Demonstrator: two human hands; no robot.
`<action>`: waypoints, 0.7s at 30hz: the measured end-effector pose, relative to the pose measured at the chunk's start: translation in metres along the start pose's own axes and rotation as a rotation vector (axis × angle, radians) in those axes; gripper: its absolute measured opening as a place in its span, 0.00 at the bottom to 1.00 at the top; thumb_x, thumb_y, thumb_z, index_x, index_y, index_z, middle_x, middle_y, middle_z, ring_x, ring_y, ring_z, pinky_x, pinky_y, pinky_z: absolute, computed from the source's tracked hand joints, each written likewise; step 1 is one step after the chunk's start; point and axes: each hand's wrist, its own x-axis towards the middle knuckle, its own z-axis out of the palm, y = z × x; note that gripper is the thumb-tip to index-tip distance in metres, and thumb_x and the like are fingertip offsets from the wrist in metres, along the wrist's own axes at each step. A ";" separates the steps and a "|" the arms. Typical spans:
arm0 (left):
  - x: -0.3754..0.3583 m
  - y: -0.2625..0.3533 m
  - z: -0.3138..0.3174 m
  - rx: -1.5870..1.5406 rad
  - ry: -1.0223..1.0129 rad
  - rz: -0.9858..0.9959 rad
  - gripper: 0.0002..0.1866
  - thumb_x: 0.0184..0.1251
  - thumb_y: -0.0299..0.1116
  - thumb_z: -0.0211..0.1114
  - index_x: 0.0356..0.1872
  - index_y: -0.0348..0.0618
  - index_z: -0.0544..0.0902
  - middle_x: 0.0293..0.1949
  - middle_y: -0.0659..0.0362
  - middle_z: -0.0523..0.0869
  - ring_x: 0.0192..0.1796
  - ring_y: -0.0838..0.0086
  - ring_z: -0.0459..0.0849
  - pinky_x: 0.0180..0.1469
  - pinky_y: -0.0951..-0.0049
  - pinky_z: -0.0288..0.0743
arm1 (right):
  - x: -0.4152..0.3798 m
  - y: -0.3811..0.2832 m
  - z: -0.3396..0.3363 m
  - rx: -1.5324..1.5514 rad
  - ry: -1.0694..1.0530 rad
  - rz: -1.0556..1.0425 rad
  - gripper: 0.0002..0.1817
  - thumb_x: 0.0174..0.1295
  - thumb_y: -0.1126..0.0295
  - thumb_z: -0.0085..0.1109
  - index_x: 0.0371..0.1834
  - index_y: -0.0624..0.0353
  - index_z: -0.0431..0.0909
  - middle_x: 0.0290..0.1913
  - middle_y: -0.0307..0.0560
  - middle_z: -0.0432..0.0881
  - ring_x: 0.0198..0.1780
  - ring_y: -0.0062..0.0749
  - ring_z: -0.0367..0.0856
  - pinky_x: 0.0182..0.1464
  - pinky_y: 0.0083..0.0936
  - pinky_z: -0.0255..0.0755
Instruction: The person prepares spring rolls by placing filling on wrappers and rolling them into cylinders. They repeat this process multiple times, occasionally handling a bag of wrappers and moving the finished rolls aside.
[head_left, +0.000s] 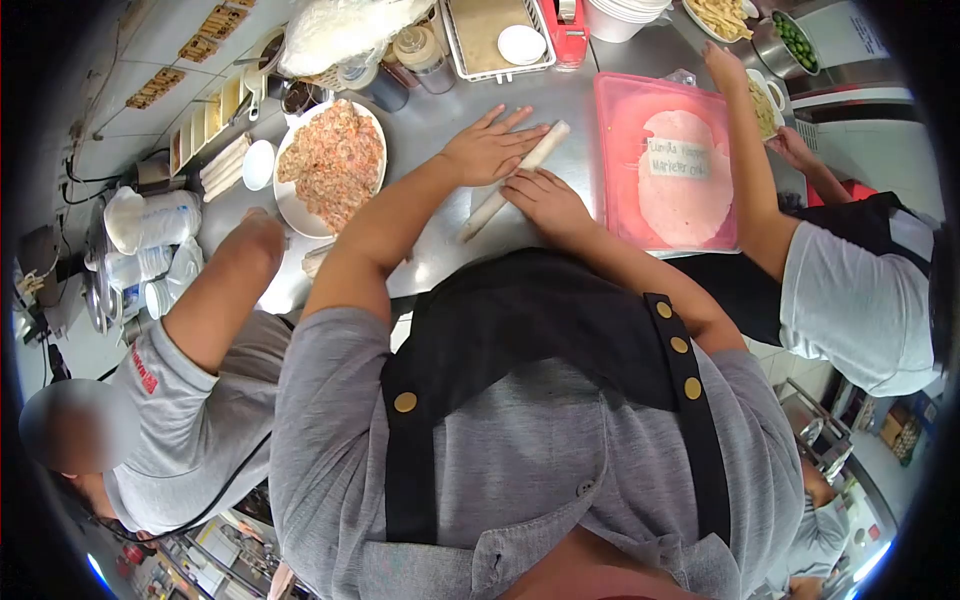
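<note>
A long, pale wrapped roll [487,213] lies slantwise on the steel table, its upper end near the pink container. My left hand [493,147] rests palm down across the upper part of the roll, with its fingers stretched out and spread. Just below it, my right hand [548,200] lies over the middle of the roll, fingers extended and touching it. Both palms cover part of the roll. Left of my hands stands a large white bowl [283,200] of orange-brown ground filling [335,165].
A pink lidded container [615,225] with a handwritten label stands at right. Behind are sauce bottles [425,60], a white basket tray [450,30] and a red object [567,35]. More pale rolls [226,167] lie left. Co-workers' arms reach in at left [225,290] and right [755,170].
</note>
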 end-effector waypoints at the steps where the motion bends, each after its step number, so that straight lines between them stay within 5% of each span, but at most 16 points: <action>1: -0.011 -0.001 0.000 -0.048 -0.001 -0.004 0.35 0.79 0.37 0.52 0.86 0.59 0.58 0.86 0.71 0.56 0.89 0.63 0.44 0.87 0.47 0.37 | 0.000 0.003 0.000 0.007 -0.010 -0.003 0.20 0.61 0.71 0.58 0.57 0.57 0.82 0.60 0.45 0.83 0.69 0.41 0.78 0.73 0.40 0.71; 6: -0.094 0.015 -0.016 -0.109 -0.118 -0.006 0.36 0.78 0.36 0.53 0.86 0.57 0.57 0.87 0.70 0.55 0.89 0.64 0.43 0.88 0.49 0.35 | 0.005 0.016 -0.004 0.047 0.020 0.010 0.18 0.60 0.71 0.57 0.54 0.60 0.84 0.58 0.47 0.83 0.67 0.44 0.79 0.71 0.37 0.73; 12: -0.122 0.026 -0.048 -0.198 -0.185 0.087 0.31 0.75 0.36 0.59 0.80 0.56 0.71 0.83 0.70 0.65 0.88 0.66 0.48 0.88 0.50 0.41 | 0.006 0.025 0.002 0.088 -0.010 0.016 0.18 0.61 0.71 0.56 0.54 0.60 0.83 0.58 0.47 0.84 0.67 0.45 0.79 0.72 0.38 0.73; 14: -0.085 0.027 -0.083 -0.073 -0.660 -0.114 0.31 0.74 0.36 0.60 0.79 0.56 0.72 0.83 0.70 0.66 0.88 0.66 0.48 0.88 0.51 0.41 | 0.004 0.026 0.004 0.049 -0.019 0.003 0.19 0.63 0.72 0.55 0.56 0.58 0.83 0.59 0.46 0.83 0.68 0.44 0.78 0.75 0.40 0.70; 15: -0.075 0.023 -0.072 -0.076 -0.658 -0.110 0.31 0.74 0.36 0.60 0.79 0.56 0.72 0.83 0.70 0.66 0.88 0.66 0.48 0.88 0.51 0.41 | 0.002 0.025 0.004 0.046 -0.023 0.007 0.19 0.63 0.72 0.55 0.56 0.58 0.83 0.59 0.46 0.83 0.68 0.44 0.78 0.75 0.40 0.70; 17: -0.056 0.009 -0.030 -0.184 0.042 -0.087 0.28 0.75 0.38 0.59 0.76 0.55 0.75 0.79 0.69 0.71 0.87 0.65 0.53 0.87 0.48 0.43 | 0.003 0.023 0.005 0.041 -0.051 0.031 0.19 0.64 0.71 0.54 0.58 0.57 0.83 0.62 0.46 0.83 0.69 0.43 0.78 0.77 0.42 0.68; 21: -0.023 0.012 0.008 -0.063 0.354 -0.009 0.24 0.77 0.38 0.55 0.72 0.57 0.78 0.74 0.66 0.77 0.85 0.61 0.58 0.86 0.46 0.44 | 0.005 0.020 0.002 0.000 -0.080 0.047 0.20 0.65 0.71 0.54 0.59 0.57 0.83 0.63 0.45 0.83 0.71 0.42 0.77 0.78 0.42 0.67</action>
